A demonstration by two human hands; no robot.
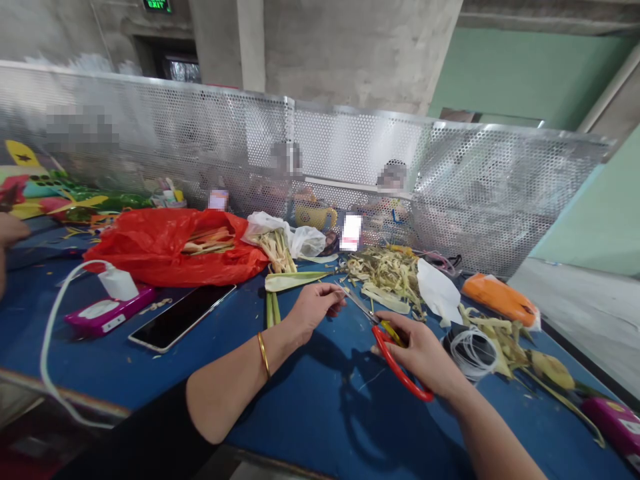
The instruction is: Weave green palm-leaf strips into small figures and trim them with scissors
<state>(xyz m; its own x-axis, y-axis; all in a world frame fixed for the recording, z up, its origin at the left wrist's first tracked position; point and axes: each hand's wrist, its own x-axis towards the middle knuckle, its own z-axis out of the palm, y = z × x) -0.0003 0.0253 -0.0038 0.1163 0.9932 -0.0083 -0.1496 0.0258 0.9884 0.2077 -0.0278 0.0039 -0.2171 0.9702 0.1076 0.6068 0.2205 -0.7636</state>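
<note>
My right hand [417,350] grips a pair of scissors [395,360] with a long red handle loop; a yellow piece shows by the fingers. The blades point up and left toward my left hand [317,308], which wears a gold bangle at the wrist. Its thumb and fingers are pinched together close to the blade tips. Whatever they hold is too small to make out. Just beyond this hand lies a pale green husk leaf [295,280], with green stalks [273,308] beneath it. Behind the blades sits a pile of dried, shredded husk [385,270].
A red plastic bag [145,240] of stalks, a phone [183,319] and a purple power strip [107,313] with a white charger stand left. Right are a wire coil [473,353] and an orange packet [500,300]. A perforated metal screen [350,147] closes the back; people sit behind it. Another person's hand [13,230] shows far left.
</note>
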